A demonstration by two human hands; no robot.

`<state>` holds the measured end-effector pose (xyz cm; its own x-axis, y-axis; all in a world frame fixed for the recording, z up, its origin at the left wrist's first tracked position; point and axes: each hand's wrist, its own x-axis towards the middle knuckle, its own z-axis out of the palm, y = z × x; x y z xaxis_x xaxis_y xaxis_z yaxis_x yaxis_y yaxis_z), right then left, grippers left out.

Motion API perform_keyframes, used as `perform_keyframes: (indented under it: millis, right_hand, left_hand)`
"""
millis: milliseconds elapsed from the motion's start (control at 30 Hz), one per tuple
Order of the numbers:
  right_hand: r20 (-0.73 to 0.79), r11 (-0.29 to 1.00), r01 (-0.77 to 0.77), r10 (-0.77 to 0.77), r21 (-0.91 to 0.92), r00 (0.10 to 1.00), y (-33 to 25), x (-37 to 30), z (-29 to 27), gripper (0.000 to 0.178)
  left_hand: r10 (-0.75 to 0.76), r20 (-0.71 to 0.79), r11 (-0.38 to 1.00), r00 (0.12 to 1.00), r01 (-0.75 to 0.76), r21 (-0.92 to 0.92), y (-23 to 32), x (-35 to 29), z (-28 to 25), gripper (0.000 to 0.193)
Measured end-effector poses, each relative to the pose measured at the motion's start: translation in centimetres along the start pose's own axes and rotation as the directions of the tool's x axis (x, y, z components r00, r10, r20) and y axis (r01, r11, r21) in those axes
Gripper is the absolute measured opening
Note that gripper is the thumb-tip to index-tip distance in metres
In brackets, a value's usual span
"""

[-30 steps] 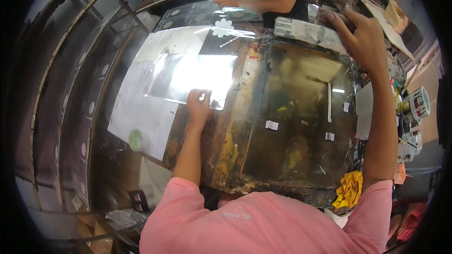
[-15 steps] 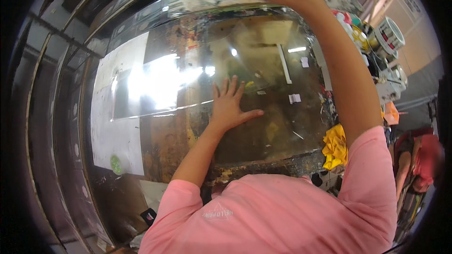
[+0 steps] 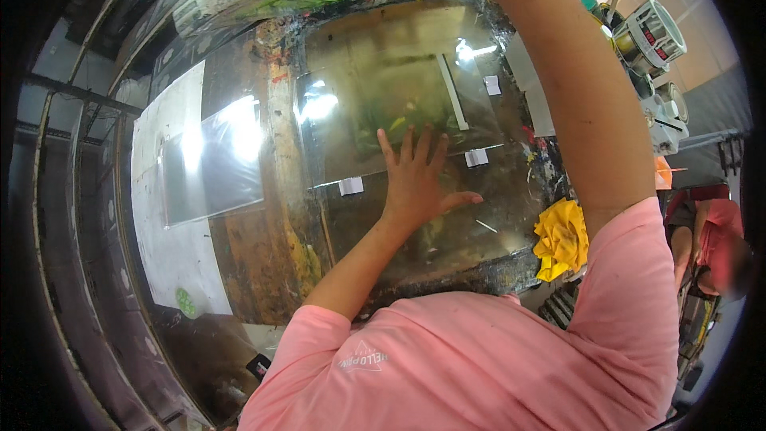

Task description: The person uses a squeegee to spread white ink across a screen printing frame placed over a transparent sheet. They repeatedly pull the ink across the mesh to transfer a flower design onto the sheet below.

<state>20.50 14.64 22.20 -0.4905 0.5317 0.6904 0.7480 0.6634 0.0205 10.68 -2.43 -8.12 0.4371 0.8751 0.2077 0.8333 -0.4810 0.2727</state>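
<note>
Pressing flat with fingers spread, the left hand (image 3: 415,187) steadied the clear glossy sheet (image 3: 399,104) near the stained worktop's (image 3: 263,255) front edge, while the right hand reached beyond view, its grip untellable.

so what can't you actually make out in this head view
- Right hand: cut off by the top edge of the head view; only the raised arm shows.
- What lies under the left hand: glare and reflections on the clear sheet blur it.
- Yellow cloth: its lower part is hidden by the pink sleeve.
- Person at right: mostly cut off by the rim.
</note>
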Motion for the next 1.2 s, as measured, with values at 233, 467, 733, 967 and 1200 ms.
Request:
perform_keyframes:
  millis: [233,467,733,967,1200]
  right_hand:
    - [0.012,0.990,-0.139,0.138,0.034,0.990,-0.2,0.5,-0.4,0.070]
    - [0.142,0.969,-0.245,0.244,-0.011,0.959,-1.3,0.8,-1.5,0.071]
    - [0.093,0.989,-0.140,0.143,-0.040,0.985,-6.3,-6.0,-0.5,0.061]
    - [0.635,0.996,-0.055,0.002,0.065,0.772,-10.6,-20.3,3.0,0.052]
    - [0.596,0.959,-0.234,0.094,0.162,0.797,-12.4,-26.2,8.9,0.038]
  left_hand:
    - [0.038,-0.022,0.999,0.999,-0.038,-0.015,-0.9,1.2,0.8,0.121]
    - [0.078,-0.114,0.995,0.990,-0.084,-0.049,-0.2,0.4,0.0,0.115]
    - [-0.694,-0.189,0.311,0.695,0.052,-0.949,-6.4,-3.2,-16.0,0.088]
    - [-0.618,-0.053,0.654,0.784,0.475,-0.589,-6.9,-11.8,-11.0,0.101]
    - [-0.568,-0.232,0.823,0.789,0.547,-0.154,-10.6,-12.7,-5.1,0.112]
